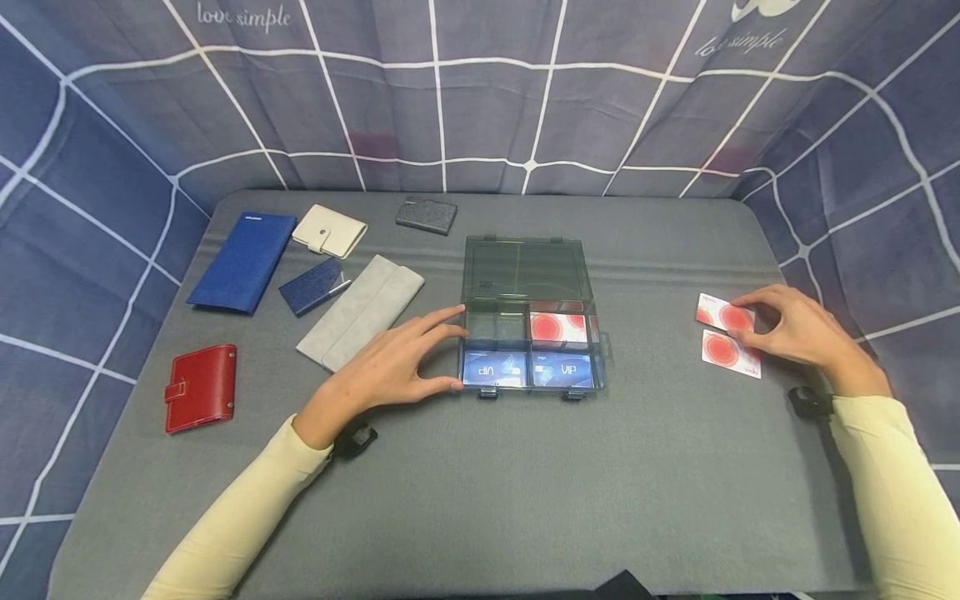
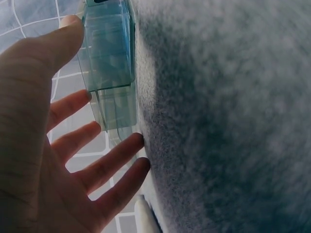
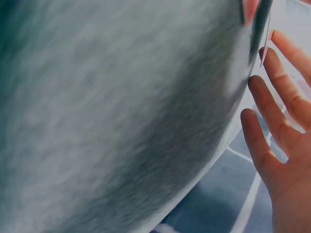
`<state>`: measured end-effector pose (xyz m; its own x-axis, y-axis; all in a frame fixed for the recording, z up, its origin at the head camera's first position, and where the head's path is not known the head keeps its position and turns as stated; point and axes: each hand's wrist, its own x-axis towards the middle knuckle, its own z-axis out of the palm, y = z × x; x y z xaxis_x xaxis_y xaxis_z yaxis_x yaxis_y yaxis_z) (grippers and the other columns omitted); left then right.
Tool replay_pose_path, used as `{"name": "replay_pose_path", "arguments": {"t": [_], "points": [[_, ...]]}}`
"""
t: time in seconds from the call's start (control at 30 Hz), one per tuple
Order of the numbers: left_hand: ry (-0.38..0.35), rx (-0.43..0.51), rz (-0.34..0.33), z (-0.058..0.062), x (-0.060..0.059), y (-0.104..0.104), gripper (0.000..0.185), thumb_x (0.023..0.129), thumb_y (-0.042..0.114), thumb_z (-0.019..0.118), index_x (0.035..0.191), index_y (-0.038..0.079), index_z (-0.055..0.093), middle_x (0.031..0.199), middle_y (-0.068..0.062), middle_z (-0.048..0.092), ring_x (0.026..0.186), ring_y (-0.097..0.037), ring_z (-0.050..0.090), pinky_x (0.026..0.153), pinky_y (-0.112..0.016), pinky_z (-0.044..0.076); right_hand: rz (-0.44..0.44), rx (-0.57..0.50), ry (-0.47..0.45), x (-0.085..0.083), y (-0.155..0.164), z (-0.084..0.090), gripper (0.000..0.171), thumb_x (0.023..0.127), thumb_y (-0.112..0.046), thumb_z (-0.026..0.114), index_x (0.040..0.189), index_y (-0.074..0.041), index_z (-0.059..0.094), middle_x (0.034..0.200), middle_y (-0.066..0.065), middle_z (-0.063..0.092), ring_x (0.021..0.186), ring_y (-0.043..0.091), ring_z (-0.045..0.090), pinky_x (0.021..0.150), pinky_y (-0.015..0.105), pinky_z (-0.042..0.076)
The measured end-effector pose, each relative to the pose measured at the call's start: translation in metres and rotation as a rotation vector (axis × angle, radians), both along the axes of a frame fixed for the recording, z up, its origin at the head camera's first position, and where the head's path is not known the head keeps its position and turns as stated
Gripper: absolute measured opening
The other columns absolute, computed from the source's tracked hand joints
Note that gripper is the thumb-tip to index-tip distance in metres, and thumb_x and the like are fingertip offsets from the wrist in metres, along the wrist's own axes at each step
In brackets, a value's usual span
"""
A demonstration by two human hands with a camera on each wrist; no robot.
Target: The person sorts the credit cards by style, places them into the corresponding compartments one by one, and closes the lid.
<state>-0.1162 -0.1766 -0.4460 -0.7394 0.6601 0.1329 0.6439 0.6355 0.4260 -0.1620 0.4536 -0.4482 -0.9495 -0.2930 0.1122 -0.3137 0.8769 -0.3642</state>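
Observation:
A clear, dark-tinted compartment box (image 1: 495,332) lies in the middle of the table with its lid (image 1: 525,268) folded back. Two blue VIP cards (image 1: 495,369) fill its front compartments, and a red-and-white card (image 1: 558,327) lies in the back right one. My left hand (image 1: 397,358), fingers spread, rests its fingertips along the box's left side. Far to the right, my right hand (image 1: 806,329) pinches a red-patterned card (image 1: 716,312) between thumb and fingers. A similar card (image 1: 727,353) lies on the table just in front of it.
Left of the box lie a grey envelope-style wallet (image 1: 360,312), a navy card holder (image 1: 309,287), a blue folder (image 1: 243,262), a cream snap wallet (image 1: 330,231) and a red snap wallet (image 1: 201,388). A dark grey case (image 1: 426,215) lies behind. Checked curtains (image 1: 480,108) surround the table.

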Motion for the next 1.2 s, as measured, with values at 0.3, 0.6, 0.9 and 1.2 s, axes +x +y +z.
{"name": "replay_pose_path", "arguments": {"t": [0.3,0.6,0.9,1.2], "points": [[-0.003,-0.003,0.0,0.0,-0.001,0.0,0.073,0.092,0.061,0.08,0.15,0.021,0.061,0.174,0.001,0.036,0.147,-0.03,0.053,0.101,-0.054,0.055,0.015,0.018,0.021,-0.003,-0.023,0.014,0.052,0.073,-0.022,0.096,0.121,-0.008,0.079,0.116,0.015,0.076,0.108,0.024,0.06,0.088,0.026,0.036],[-0.006,-0.004,0.001,0.001,0.0,-0.001,0.073,0.092,0.06,0.081,0.15,0.021,0.061,0.173,0.001,0.037,0.147,-0.03,0.053,0.103,-0.054,0.055,0.042,0.031,-0.012,-0.007,-0.056,0.025,0.052,0.077,-0.024,0.092,0.125,-0.012,0.077,0.123,0.014,0.072,0.118,0.037,0.062,0.088,0.054,0.043],[-0.013,-0.017,0.003,0.0,0.0,-0.002,0.073,0.092,0.062,0.079,0.151,0.022,0.061,0.174,0.003,0.035,0.148,-0.029,0.052,0.105,-0.054,0.054,0.12,0.054,0.081,-0.011,-0.101,0.035,0.049,0.077,-0.025,0.09,0.124,-0.016,0.078,0.118,0.006,0.073,0.114,0.033,0.066,0.085,0.057,0.051],[-0.004,-0.009,-0.003,0.0,0.0,-0.001,0.074,0.093,0.061,0.079,0.151,0.02,0.061,0.174,0.002,0.036,0.147,-0.029,0.053,0.105,-0.054,0.053,0.221,0.034,0.142,-0.011,-0.143,0.046,0.048,0.078,-0.025,0.088,0.124,-0.014,0.079,0.114,0.005,0.074,0.111,0.032,0.068,0.089,0.057,0.053]]}}
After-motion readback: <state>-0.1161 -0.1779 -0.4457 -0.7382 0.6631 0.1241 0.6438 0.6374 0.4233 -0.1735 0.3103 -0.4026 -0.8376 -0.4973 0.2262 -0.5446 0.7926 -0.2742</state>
